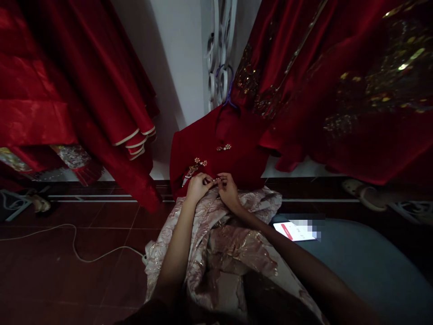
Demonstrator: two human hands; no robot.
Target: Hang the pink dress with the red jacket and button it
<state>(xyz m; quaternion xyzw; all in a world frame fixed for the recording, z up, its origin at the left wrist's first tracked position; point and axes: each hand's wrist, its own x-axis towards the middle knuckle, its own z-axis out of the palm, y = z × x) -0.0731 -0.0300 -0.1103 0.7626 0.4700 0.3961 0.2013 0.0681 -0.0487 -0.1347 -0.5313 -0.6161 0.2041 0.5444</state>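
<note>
A red garment [203,135] hangs in front of me on a purple hanger [230,92]. On its chest is a beaded clasp [223,147]; a larger jewelled ornament [194,168] with a hanging part lies to the left. My left hand [199,187] and my right hand [228,188] meet low on the garment's front, fingers pinched together around a small beaded clasp [217,180]. Its details are mostly hidden by the fingertips. Beneath my forearms, shiny pink-and-gold floral cloth [233,248] is spread over my lap.
Red garments with gold trim hang at left [111,90] and right [338,90]. A lit phone [294,231] rests on a grey-green surface [365,257]. A white cable [76,248] crosses the tiled floor. Behind the hanger stands a white scrolled metal frame [221,36]. A person's shod foot [367,194] is at right.
</note>
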